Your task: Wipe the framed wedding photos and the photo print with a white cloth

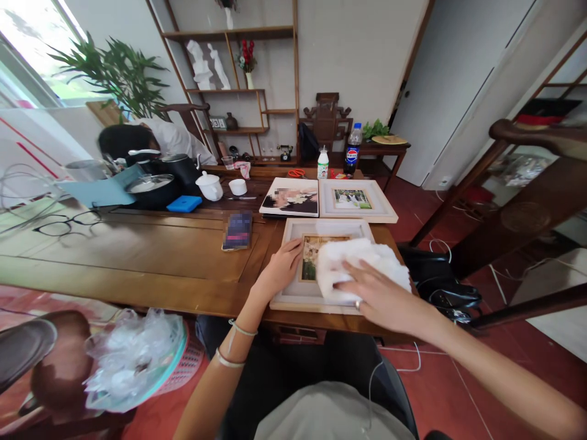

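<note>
On my head view the near frame (302, 304) lies at the right end of the surface (192, 256), and my left hand (283, 264) rests on its left part, fingers extended and grasping nothing. My right hand (378, 298) spreads its fingers over the white cloth (342, 252) covering the frame's right part, though I cannot tell whether it grips it; a second frame (387, 216) lies just beyond.
</note>
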Tool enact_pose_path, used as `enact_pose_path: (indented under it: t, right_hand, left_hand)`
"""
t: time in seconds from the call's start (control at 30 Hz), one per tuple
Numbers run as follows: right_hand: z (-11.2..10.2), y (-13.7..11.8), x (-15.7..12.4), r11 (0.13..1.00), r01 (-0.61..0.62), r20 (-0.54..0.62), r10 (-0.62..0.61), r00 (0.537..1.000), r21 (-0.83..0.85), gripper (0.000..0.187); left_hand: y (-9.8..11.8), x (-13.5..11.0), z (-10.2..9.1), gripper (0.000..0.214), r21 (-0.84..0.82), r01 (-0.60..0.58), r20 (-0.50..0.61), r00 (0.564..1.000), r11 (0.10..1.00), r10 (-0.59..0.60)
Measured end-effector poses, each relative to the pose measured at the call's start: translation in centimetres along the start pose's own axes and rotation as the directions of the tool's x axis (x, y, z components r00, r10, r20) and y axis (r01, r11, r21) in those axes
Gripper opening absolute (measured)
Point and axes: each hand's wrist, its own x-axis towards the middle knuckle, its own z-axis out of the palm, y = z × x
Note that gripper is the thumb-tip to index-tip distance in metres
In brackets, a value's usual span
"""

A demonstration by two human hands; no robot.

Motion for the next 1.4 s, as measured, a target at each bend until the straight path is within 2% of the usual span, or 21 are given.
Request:
enact_pose_path:
  t: [0.1,0.17,0.23,0.3,0.43,0.5,0.57,0.67,0.83,0.97,1.07,1.17,1.4]
  right_hand:
    - [0.7,-3.3,-1.9,0.995,-0.040,-0.046,0.045,0.998,0.090,0.063]
    - [1.5,-3.5,-1.7,0.995,-0.018,-0.085,0.027,0.996,0.097,0.064]
    - [2.1,-1.9,-0.6,0.998,-0.034,-0.117,0.041,0.992,0.060,0.063]
    - [2.3,1.1,1.1,0.996,-0.083,-0.146,0.080,0.986,-0.016,0.060]
    - [1.3,7.4,4.2,0.965,-0.124,-0.193,0.079,0.978,-0.232,0.062]
    - [0.8,9.1,5.1,0.947,-0.143,-0.202,0.086,0.976,-0.287,0.063]
    - [0.7,9.5,5.4,0.943,-0.145,-0.196,0.088,0.977,-0.301,0.063]
    - [0.9,8.0,4.6,0.950,-0.103,-0.149,0.061,0.987,-0.293,0.062]
    - [1.0,2.2,0.5,0.985,-0.016,-0.053,0.007,0.999,-0.173,0.063]
    - [1.7,-2.1,-2.3,0.998,-0.006,-0.068,0.002,0.998,-0.056,0.066]
    - [2.5,-2.8,-2.7,0.999,-0.004,-0.108,0.000,0.994,-0.037,0.064]
    - [2.4,-0.8,-1.4,0.997,-0.037,-0.134,0.028,0.991,-0.066,0.062]
    - [1.0,8.5,4.6,0.923,-0.246,-0.256,0.171,0.951,-0.297,0.063]
  left_hand:
    - [-0.1,0.0,0.0,0.040,0.008,-0.013,0.003,1.000,1.000,0.012]
    - [0.0,0.0,-0.1,0.041,0.015,-0.014,0.011,1.000,1.000,0.014]
    - [0.1,0.0,-0.2,0.041,0.015,-0.015,0.019,1.000,1.000,0.015]
    - [0.2,0.0,-0.4,0.041,0.012,-0.020,0.026,0.999,1.000,0.020]
    - [0.3,-0.1,-0.6,0.042,0.017,-0.013,0.040,0.999,1.000,0.012]
    - [0.2,-0.1,-0.5,0.041,0.016,-0.007,0.040,0.999,1.000,0.006]
    - [0.2,-0.1,-0.4,0.041,0.011,-0.007,0.027,1.000,1.000,0.007]
    - [0.1,0.0,-0.3,0.041,0.008,-0.016,0.014,1.000,1.000,0.016]
    - [0.2,-0.1,-0.2,0.041,0.011,-0.006,0.019,1.000,1.000,0.006]
    - [0.2,-0.1,-0.2,0.040,0.008,-0.017,0.008,1.000,1.000,0.017]
    - [0.2,0.0,-0.4,0.040,0.005,-0.037,0.020,0.999,0.999,0.037]
    - [0.3,0.0,-0.6,0.040,0.007,-0.041,0.043,0.998,0.999,0.040]
    - [0.6,-0.2,-0.9,0.040,0.003,-0.028,0.036,0.999,1.000,0.027]
